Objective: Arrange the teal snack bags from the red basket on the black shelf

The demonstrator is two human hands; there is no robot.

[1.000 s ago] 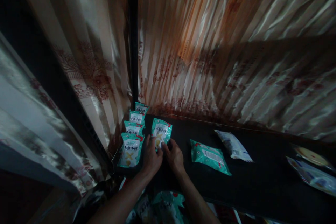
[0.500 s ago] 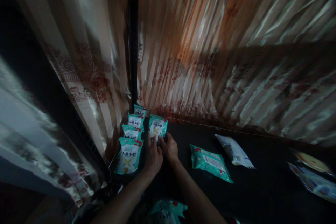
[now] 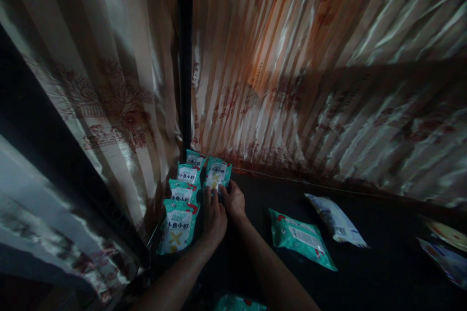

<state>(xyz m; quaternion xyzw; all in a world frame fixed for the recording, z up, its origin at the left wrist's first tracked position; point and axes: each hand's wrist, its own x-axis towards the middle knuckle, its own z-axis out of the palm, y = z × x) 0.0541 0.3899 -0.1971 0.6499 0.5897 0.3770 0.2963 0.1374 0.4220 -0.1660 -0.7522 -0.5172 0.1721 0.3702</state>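
A teal-and-white snack bag stands near the back corner of the dark surface, its printed front facing me. My left hand grips its lower left part, fingers pointing forward. At the lower right edge, my right hand holds the same bag with bent fingers. Just to the left, several matching bags stand one in front of another in a row; the front bag shows most fully. The rear bag of that row nearly touches the held one.
On the right lie a teal bag face down, a white-and-blue packet and another packet beside a pale round item. Another teal bag shows at the bottom edge. A black post and striped curtains border the surface.
The held bag has shifted slightly left and back, closer to the rear bag of the row. Both hands remain on it. The view has turned slightly, so the loose packets appear farther right and lower.
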